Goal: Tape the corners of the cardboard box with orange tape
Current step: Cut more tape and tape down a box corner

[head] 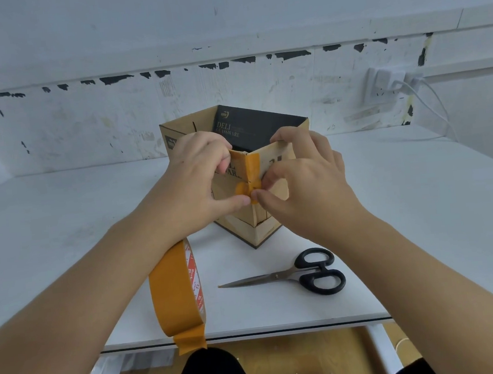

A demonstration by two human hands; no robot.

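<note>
An open cardboard box (242, 220) with a black inside stands on the white table, one corner turned toward me. A strip of orange tape (251, 171) runs down that near corner from the rim. My left hand (199, 176) grips the box's left wall at the rim, thumb pressing the tape's lower end. My right hand (307, 175) holds the right wall at the rim and pinches the tape's lower end at the corner edge. The orange tape roll (173, 288) hangs around my left wrist, a loose end dangling below it.
Black-handled scissors (294, 275) lie shut on the table (391, 219) in front of the box, blades pointing left. A white wall socket with a plug and cable (391, 83) sits at the back right. The table's front edge is just below the roll.
</note>
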